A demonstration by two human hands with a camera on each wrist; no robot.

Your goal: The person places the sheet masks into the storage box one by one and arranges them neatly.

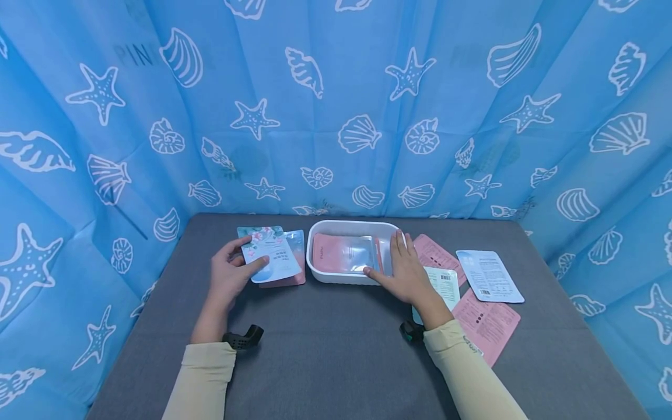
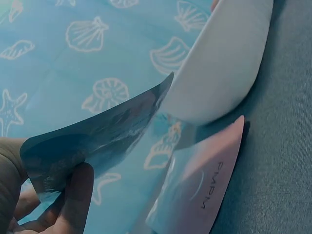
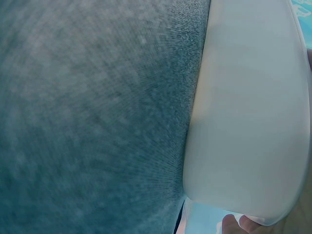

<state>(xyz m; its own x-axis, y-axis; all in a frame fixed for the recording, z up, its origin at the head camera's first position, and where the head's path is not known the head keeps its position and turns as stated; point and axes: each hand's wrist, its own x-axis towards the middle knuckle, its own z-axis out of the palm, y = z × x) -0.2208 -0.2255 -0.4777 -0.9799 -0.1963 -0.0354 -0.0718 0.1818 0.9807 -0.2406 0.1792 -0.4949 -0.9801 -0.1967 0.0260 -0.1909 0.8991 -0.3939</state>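
My left hand [image 1: 231, 265] pinches a pale blue sheet-mask packet [image 1: 270, 256] with pink flowers and green leaves, thumb on its face. In the left wrist view the packet [image 2: 92, 139] stands tilted and slightly bent, clear of the table. Below it lies a pink-and-blue packet [image 1: 296, 277], partly covered in the head view. A white plastic bin [image 1: 346, 279] holds a pink-and-silver packet [image 1: 336, 254], with another pink edge beneath. My right hand [image 1: 406, 271] rests on the bin's right end, fingers extended along it and thumb at the front rim. Its palm side is hidden.
Several packets lie loosely to the right: a pink one [image 1: 438, 256], a pale green one [image 1: 445, 286] partly under my right forearm, a white-blue one [image 1: 489, 275] and another pink one [image 1: 488, 326]. A blue seashell curtain [image 1: 336, 105] hangs behind the grey table [image 1: 325, 350].
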